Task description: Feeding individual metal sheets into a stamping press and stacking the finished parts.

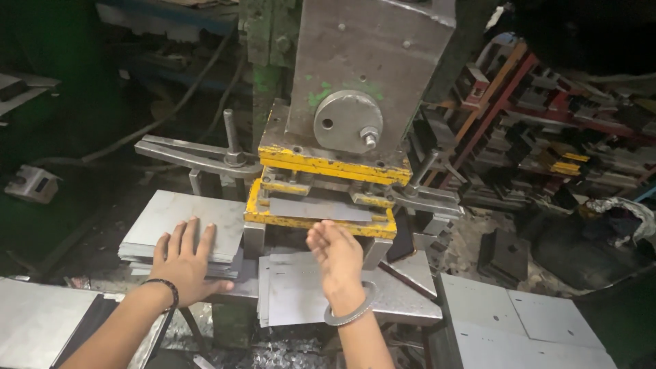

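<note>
dim, greasy shop around a yellow-edged press point(321, 198). my left hand point(183, 263) lies flat, fingers spread, on a stack of grey metal sheets point(171, 219) left of the die. my right hand point(336, 256) hovers loosely open, gripping nothing, above punched sheets point(294, 301) just below it.

The left hand point(183, 263) lies flat, palm down, fingers spread forward. The right hand point(336, 256) is raised on edge, fingers loosely curled, holding nothing.

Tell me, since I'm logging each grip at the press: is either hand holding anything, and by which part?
Nothing is gripped. The left hand lies flat, fingers spread, on the stack of metal sheets. The right hand hangs open before the yellow die.
</note>
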